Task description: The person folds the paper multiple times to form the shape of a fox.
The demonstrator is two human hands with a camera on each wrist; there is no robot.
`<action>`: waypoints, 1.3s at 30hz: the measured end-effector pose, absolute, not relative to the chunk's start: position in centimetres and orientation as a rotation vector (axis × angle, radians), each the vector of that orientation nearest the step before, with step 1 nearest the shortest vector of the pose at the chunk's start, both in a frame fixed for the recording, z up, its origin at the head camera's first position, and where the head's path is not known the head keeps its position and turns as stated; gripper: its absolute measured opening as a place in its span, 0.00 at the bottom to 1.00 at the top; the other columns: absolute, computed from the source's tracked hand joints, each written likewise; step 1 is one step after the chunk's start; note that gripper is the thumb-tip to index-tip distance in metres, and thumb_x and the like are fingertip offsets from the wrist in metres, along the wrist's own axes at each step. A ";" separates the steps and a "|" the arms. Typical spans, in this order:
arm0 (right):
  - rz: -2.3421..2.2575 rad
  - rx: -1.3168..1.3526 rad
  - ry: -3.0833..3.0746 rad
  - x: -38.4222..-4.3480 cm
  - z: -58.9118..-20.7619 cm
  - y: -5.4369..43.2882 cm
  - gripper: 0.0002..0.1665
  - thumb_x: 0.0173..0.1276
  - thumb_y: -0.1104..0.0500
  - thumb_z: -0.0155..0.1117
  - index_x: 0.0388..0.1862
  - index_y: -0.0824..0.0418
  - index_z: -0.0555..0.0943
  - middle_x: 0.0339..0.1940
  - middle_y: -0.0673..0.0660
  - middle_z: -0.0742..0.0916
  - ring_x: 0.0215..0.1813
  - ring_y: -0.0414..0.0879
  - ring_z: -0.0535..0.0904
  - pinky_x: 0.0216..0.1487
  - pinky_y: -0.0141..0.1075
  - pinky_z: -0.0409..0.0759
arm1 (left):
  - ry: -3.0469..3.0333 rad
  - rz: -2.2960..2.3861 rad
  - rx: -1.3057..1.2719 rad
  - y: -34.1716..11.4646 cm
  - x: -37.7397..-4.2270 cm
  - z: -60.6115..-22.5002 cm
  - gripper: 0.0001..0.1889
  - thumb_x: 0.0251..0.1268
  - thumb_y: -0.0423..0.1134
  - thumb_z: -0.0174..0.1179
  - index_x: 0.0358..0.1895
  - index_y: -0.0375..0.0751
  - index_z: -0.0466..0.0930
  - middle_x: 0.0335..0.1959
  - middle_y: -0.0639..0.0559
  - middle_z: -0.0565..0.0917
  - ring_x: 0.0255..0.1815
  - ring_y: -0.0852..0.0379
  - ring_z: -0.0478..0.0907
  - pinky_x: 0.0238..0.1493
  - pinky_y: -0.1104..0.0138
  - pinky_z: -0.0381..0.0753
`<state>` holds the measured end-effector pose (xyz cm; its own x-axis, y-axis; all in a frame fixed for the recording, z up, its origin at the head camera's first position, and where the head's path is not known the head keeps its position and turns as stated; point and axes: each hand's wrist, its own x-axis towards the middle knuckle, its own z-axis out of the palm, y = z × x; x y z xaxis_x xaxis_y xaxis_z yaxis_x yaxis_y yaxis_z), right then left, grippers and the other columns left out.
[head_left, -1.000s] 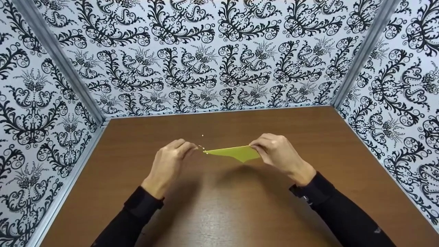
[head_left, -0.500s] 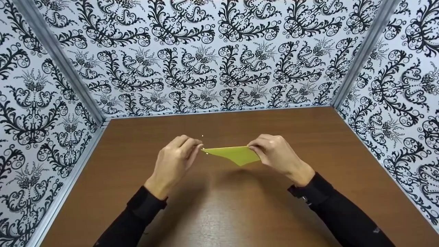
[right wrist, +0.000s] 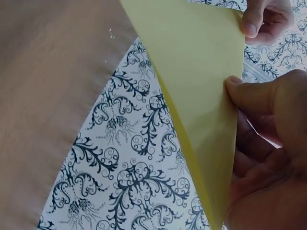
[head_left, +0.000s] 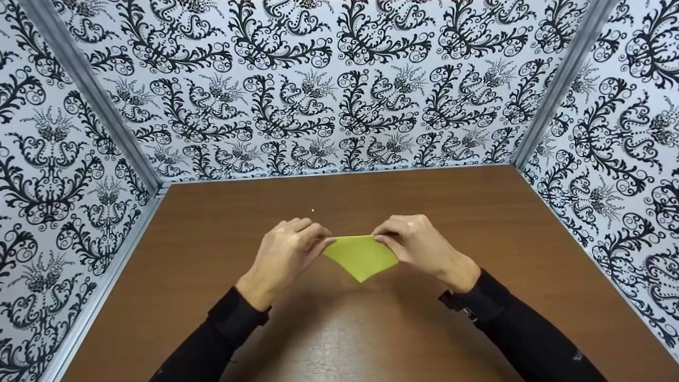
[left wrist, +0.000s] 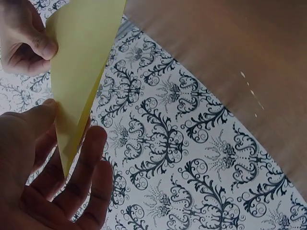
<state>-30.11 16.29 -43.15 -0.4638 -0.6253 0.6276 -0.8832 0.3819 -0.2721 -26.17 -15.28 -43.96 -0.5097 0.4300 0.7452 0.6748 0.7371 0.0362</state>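
Observation:
A yellow sheet of paper, folded so that two layers show at its loose edge in the wrist views, is held above the table with a corner hanging toward the person. My left hand pinches its upper edge at the left; in the left wrist view the thumb lies against that edge and the other fingers are behind. At the right end of the same edge, my right hand pinches the paper, its thumb pressing on the near face. Fingers behind the sheet are partly hidden.
The brown wooden table lies beneath both hands. Small white specks dot its surface. Patterned black-and-white walls with grey metal posts enclose the back and sides.
My left hand has moved right onto the paper's edge, from beyond its left tip. My right hand has shifted slightly left. The paper's hanging corner has swung down and shows more of its face.

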 end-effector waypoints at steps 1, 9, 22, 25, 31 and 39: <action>0.838 1.304 -2.236 -30.1 -43.2 16.2 0.04 0.78 0.67 0.81 0.48 0.62 0.95 0.40 0.56 0.97 0.40 0.46 0.94 0.41 0.39 0.95 | -2.197 -0.421 -0.830 -15.3 -26.1 -44.1 0.05 0.77 0.47 0.81 0.43 0.53 0.95 0.36 0.59 0.94 0.34 0.58 0.88 0.34 0.63 0.84; 0.967 1.275 -2.385 -29.8 -43.8 15.9 0.04 0.83 0.64 0.77 0.50 0.61 0.96 0.44 0.55 0.99 0.42 0.45 0.96 0.44 0.40 0.97 | -2.276 -0.535 -0.833 -15.5 -26.2 -44.7 0.05 0.78 0.46 0.79 0.42 0.52 0.95 0.35 0.59 0.93 0.30 0.62 0.88 0.33 0.65 0.88; 1.019 1.167 -2.634 -31.1 -45.4 16.0 0.06 0.86 0.58 0.76 0.52 0.55 0.97 0.43 0.51 0.99 0.40 0.38 0.91 0.44 0.31 0.90 | -2.513 -0.764 -0.738 -15.3 -26.7 -46.1 0.04 0.79 0.45 0.78 0.43 0.51 0.97 0.39 0.57 0.97 0.38 0.61 0.93 0.43 0.63 0.95; 1.028 1.135 -2.694 -31.5 -45.9 16.0 0.06 0.85 0.58 0.76 0.52 0.54 0.97 0.41 0.51 0.98 0.38 0.37 0.88 0.42 0.29 0.86 | -2.559 -0.801 -0.702 -15.1 -27.0 -46.7 0.04 0.79 0.45 0.78 0.44 0.50 0.97 0.40 0.56 0.98 0.40 0.59 0.95 0.45 0.61 0.96; 1.004 1.106 -2.776 -32.5 -47.5 16.0 0.06 0.85 0.58 0.77 0.53 0.55 0.97 0.42 0.50 0.98 0.40 0.36 0.88 0.43 0.29 0.85 | -2.649 -0.849 -0.627 -15.3 -27.6 -48.2 0.05 0.80 0.44 0.77 0.44 0.49 0.97 0.41 0.54 0.99 0.44 0.54 0.98 0.48 0.55 0.98; 0.863 1.036 -2.831 -33.5 -48.9 17.1 0.08 0.83 0.59 0.76 0.54 0.52 0.97 0.44 0.48 0.98 0.45 0.42 0.91 0.48 0.37 0.88 | -2.708 -0.824 -0.581 -15.8 -28.8 -50.3 0.06 0.81 0.42 0.77 0.41 0.48 0.98 0.39 0.52 0.98 0.39 0.54 0.95 0.42 0.56 0.95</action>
<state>-33.50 17.06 -48.92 -0.7818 -0.5948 0.1871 -0.5981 0.6303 -0.4950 -28.84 -15.85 -50.34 -0.8887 0.3000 0.3468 0.4423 0.7602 0.4759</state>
